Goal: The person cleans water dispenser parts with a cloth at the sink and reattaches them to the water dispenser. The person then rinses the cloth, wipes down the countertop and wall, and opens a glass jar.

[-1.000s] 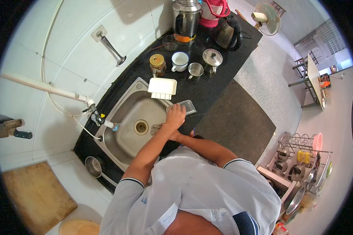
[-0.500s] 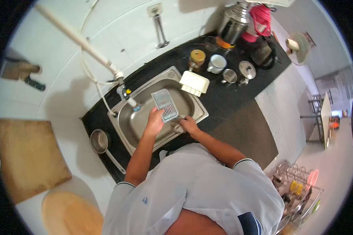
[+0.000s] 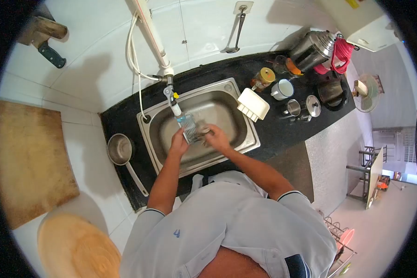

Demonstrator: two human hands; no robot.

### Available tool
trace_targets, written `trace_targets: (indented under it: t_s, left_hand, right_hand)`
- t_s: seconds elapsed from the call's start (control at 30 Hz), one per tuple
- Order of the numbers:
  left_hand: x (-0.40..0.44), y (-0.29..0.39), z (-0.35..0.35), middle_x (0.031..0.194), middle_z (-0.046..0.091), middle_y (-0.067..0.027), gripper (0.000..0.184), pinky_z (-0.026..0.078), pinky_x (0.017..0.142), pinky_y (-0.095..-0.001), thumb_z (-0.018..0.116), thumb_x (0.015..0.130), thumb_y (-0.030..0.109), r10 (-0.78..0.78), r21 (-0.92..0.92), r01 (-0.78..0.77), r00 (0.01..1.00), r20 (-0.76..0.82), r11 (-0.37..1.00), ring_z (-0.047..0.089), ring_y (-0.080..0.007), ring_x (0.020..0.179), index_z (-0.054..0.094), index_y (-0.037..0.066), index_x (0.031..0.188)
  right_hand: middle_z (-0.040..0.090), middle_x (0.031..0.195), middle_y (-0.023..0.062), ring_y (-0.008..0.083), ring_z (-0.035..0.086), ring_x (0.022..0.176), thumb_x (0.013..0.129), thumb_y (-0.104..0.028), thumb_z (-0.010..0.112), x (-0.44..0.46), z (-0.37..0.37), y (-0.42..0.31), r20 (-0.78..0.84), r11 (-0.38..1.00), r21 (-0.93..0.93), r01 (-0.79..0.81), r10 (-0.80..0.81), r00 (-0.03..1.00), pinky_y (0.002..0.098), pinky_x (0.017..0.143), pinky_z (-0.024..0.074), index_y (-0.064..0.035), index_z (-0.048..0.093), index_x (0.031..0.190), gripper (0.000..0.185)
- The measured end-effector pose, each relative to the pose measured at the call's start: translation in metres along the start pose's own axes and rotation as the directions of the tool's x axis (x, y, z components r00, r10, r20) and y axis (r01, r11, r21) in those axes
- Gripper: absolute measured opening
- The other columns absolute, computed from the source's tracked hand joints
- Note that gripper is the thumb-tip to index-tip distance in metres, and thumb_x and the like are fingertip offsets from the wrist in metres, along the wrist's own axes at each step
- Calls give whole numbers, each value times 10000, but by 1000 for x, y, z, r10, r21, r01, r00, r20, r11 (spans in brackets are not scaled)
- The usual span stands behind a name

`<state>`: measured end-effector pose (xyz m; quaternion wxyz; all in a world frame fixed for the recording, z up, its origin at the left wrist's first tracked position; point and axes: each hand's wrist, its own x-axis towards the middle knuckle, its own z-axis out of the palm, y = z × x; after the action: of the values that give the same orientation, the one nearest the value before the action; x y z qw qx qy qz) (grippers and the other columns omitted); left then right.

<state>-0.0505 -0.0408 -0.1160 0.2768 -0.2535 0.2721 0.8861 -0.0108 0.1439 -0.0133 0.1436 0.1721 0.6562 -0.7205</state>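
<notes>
A white mug point(image 3: 281, 90) stands beside a jar point(image 3: 262, 79).

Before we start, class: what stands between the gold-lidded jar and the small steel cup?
A white enamel mug stands between the gold-lidded jar and the small steel cup, shown in the head view.

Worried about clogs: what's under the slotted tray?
The sink basin shows around it; directly beneath, the slotted tray and left hand cover the view. The drain isn't visible.
</notes>
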Motion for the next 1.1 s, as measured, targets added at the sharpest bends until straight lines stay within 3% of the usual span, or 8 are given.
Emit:
trace_targets:
  t_s: [0.07, 0.2, 0.27, 0.4, 0.57, 0.7, 0.87, 1.1]
  left_hand:
    - [2, -2, 1, 1119, 592, -137, 337, 490, 889, -431, 400, 959, 236, -49, -11, 49, 998, 34, 999, 596, -278, 1007, 488, 18, 1200]
    - [-8, -5, 18, 1048, 602, -101, 314, 496, 853, -406, 372, 977, 259, -46, 100, 56, 993, -105, 993, 605, -246, 945, 503, 41, 1162]
    - [-12, -7, 21, 1018, 605, -78, 309, 503, 829, -391, 362, 983, 264, -36, 25, 38, 998, -54, 999, 608, -225, 919, 503, 50, 1155]
    - [-24, 0, 45, 987, 613, -82, 271, 507, 818, -382, 381, 976, 253, 65, 27, -63, 994, -90, 998, 611, -214, 899, 541, 62, 1082]
    - [32, 6, -21, 1017, 610, -104, 246, 505, 832, -385, 391, 967, 213, 65, -284, -94, 992, -107, 954, 609, -242, 906, 524, 53, 1098]
    - [12, 2, 0, 1005, 609, -98, 241, 511, 820, -383, 378, 967, 193, 42, 11, -41, 974, -224, 999, 614, -247, 893, 512, 41, 1098]
    - [-3, -12, 20, 1025, 605, -93, 267, 508, 822, -386, 352, 972, 210, 27, 169, 1, 986, -166, 986, 618, -241, 892, 511, 40, 1101]
    - [26, 3, -6, 1011, 588, -94, 294, 509, 758, -388, 376, 979, 256, 143, -23, -158, 939, -314, 987, 612, -227, 872, 499, 25, 1112]
  right_hand:
    - [633, 945, 144, 292, 592, 893, 755, -135, 603, 17, 17, 28, 226, 614, -531, 585, -562, 795, 378, 791, 474, -75, 635, 1017, 271]
    - [615, 963, 179, 362, 562, 926, 731, -116, 602, 48, 35, 27, 274, 520, -653, 551, -516, 812, 413, 818, 464, -90, 636, 1025, 297]
    - [607, 943, 180, 366, 559, 913, 725, -97, 582, 66, 42, 3, 141, 554, -762, 336, -364, 921, 423, 821, 458, -84, 630, 1027, 306]
    - [597, 972, 155, 366, 563, 904, 742, -141, 588, 105, 53, 2, -160, 599, -781, 179, -468, 869, 454, 770, 473, -109, 605, 1041, 301]
    - [575, 919, 223, 393, 562, 875, 694, -168, 613, 89, 55, 13, 264, 562, -770, 302, -151, 953, 449, 780, 467, -58, 609, 1032, 355]
    - [572, 892, 220, 394, 565, 882, 708, -163, 609, 74, 48, 11, 364, 532, -747, 398, -174, 915, 452, 775, 470, -48, 608, 1021, 333]
    - [563, 941, 215, 392, 574, 845, 767, -179, 562, 114, 48, 16, -165, 636, -755, 157, -417, 894, 474, 746, 476, -70, 595, 1050, 305]
    - [614, 906, 230, 367, 599, 863, 705, -162, 574, 85, 44, 6, 356, 615, -725, 310, -51, 933, 434, 791, 474, -21, 632, 976, 312]
